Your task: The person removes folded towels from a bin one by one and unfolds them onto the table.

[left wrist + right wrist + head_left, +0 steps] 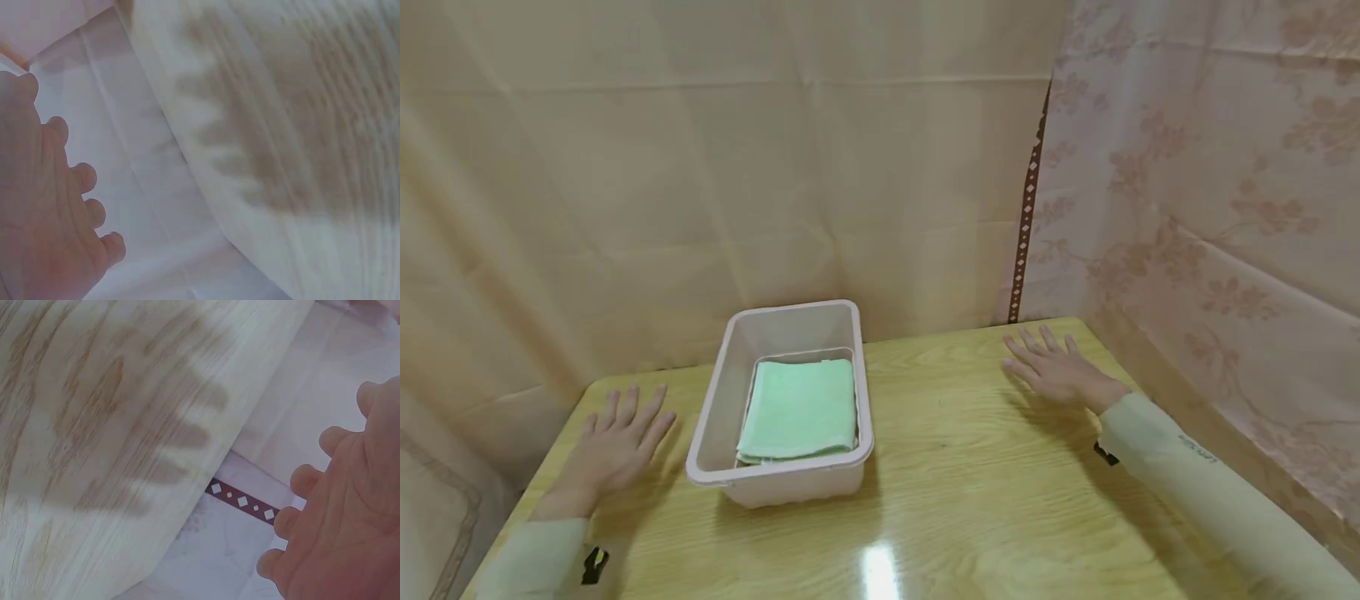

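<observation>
A pale pink plastic basin stands on the wooden table, left of the middle. Inside it lies a folded light green towel. To the left of the basin my left hand hovers over the table with its fingers spread, holding nothing. My right hand is over the far right part of the table, fingers spread and nothing in it. Both wrist views show the palm side: the left hand and the right hand each hang above the table, casting a shadow on it.
The wood-grain table has rounded far corners. A beige curtain hangs close behind it. On the right hangs a pink flowered curtain, with a brown patterned strip along its edge.
</observation>
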Action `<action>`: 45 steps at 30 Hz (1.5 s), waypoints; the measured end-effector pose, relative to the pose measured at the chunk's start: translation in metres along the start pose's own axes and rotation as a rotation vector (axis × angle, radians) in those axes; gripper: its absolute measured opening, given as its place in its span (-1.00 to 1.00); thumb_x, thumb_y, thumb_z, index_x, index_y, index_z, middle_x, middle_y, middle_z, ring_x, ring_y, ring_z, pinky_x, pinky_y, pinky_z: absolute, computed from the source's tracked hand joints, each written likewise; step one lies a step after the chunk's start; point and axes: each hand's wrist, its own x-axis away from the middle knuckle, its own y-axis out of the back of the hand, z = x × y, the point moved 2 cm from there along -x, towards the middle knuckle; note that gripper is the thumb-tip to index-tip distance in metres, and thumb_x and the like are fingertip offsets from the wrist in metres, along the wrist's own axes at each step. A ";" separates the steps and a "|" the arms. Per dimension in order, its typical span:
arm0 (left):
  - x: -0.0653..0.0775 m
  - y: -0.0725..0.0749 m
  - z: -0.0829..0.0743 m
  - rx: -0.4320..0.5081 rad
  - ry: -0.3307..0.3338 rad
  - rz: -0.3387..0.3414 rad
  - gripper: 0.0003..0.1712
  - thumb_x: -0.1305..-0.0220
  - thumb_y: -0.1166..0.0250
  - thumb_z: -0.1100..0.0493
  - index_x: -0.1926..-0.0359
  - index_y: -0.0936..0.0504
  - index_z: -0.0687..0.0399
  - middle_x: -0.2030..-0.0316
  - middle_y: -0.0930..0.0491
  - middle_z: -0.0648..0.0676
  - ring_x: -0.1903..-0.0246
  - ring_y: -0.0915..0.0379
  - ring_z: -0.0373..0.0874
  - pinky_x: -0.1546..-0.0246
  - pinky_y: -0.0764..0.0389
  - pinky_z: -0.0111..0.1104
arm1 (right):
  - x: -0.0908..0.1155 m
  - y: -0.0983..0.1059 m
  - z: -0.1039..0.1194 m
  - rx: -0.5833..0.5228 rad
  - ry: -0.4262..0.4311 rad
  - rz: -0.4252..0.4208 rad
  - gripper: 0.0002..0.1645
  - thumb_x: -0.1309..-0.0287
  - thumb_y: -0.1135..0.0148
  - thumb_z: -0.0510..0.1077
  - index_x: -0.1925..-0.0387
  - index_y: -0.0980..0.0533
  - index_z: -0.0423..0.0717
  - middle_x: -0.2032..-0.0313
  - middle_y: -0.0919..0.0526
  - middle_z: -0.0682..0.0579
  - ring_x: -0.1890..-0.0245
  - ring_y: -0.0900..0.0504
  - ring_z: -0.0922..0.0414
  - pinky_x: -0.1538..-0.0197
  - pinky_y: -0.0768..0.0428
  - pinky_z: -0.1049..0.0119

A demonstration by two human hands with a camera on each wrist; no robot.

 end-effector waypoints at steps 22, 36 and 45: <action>-0.061 0.119 -0.092 -0.095 -0.142 -0.072 -0.16 -0.60 0.35 -0.31 -0.63 0.22 0.05 -0.54 0.22 0.46 -0.49 0.39 0.48 -0.38 0.29 0.35 | -0.024 0.015 0.070 -0.847 0.087 0.262 -0.07 -0.48 0.09 0.38 -0.61 0.32 0.40 -0.61 0.29 0.04 -0.57 0.13 -0.13 -0.39 -0.24 -0.24; -0.098 0.117 -0.159 -0.006 -0.215 -0.266 -0.21 -0.60 0.15 -0.22 -0.62 0.00 0.08 -0.47 -0.12 0.40 -0.45 -0.01 0.35 -0.39 -0.07 0.21 | -0.040 0.010 0.142 -1.297 0.225 0.441 -0.18 -0.61 0.18 0.12 -0.64 0.33 0.19 -0.61 0.30 -0.09 -0.57 0.13 -0.19 -0.31 -0.30 -0.32; -0.123 0.085 -0.178 -0.060 -0.227 -0.259 -0.31 -0.60 0.13 -0.20 -0.51 -0.23 0.11 -0.33 -0.24 0.41 -0.30 -0.16 0.39 -0.18 -0.27 0.30 | -0.061 -0.010 0.174 -1.381 0.104 0.442 -0.22 -0.60 0.12 0.08 -0.64 0.15 0.06 -0.56 -0.02 -0.23 -0.47 -0.18 -0.28 -0.19 -0.46 -0.30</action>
